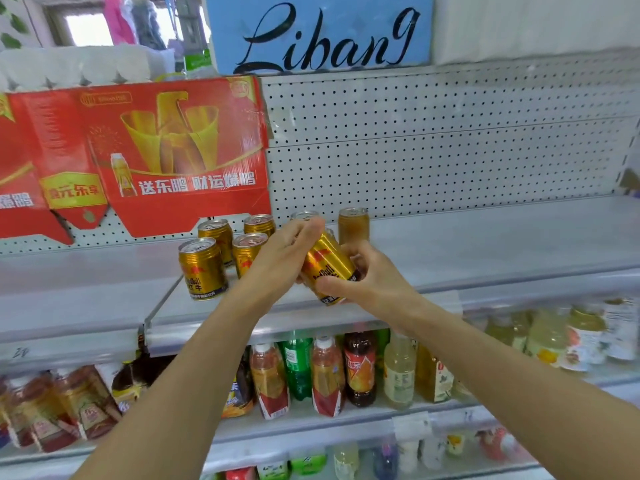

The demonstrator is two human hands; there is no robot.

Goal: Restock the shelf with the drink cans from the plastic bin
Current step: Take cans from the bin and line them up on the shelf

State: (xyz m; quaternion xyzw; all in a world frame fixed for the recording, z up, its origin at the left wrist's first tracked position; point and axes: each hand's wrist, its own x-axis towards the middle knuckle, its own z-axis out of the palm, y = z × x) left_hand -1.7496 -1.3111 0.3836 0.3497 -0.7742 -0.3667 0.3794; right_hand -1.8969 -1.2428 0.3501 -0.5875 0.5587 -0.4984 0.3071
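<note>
We are mid-placement: both our left hand (287,251) and right hand (363,282) have fingers wrapped around a tilted gold can (329,263) above the shelf (467,244); next, right it beside the standing cans (202,268) beyond our fingers.

- Gold cans standing on the shelf (485,244): six, first at (202,268).
- Gold can (327,266) held tilted: one.
- Hands: two, left (287,252), right (367,278).
- Red cartons (166,150): two.

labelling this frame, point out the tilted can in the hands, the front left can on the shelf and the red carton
tilted can (329,263), head view, gold side wall
front left can (202,271), head view, label
red carton (145,150), head view, printed front
</note>
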